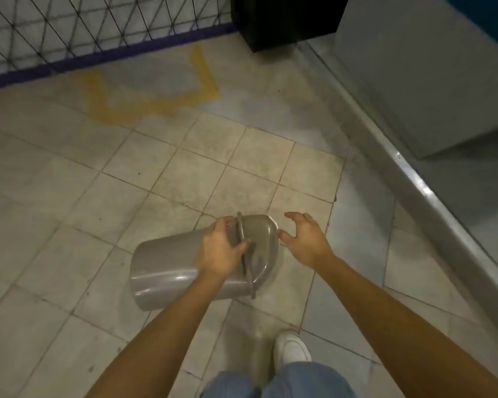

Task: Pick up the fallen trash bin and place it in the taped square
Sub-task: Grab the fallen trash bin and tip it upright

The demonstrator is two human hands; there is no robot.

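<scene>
Head view, person bending over a tiled floor. The grey trash bin [167, 271] lies on its side at about 6 o'clock from the middle of the scene, its closed base pointing toward 8 o'clock and its lidded top toward 2 o'clock. The left hand [220, 251] is wrapped over the upper body of the bin just below the rim, fingers curled around the rim band and thin handle; it grips the bin. The right hand [306, 239] hovers just beside the lid [266, 239] at its 3 o'clock side, fingers spread wide and holding nothing; whether a fingertip touches the lid cannot be told.

The taped square [153, 93], marked in yellow on the floor, sits at about 11 o'clock, well apart from the bin and close against the wire fence [84, 30] with its purple base. Only three sides of the tape show clearly, and the outline is blurred. A black box [285, 21] stands at 12 o'clock, and a grey panel [429, 81] with a metal sill runs along 2 to 4 o'clock. One white shoe [292, 349] shows at 6 o'clock.

Progress, as judged: the reach and first grasp are made; whether the bin has left the floor cannot be told. Left to do are the second hand's hold, righting the bin, carrying it toward 11 o'clock and setting it upright inside the tape.
</scene>
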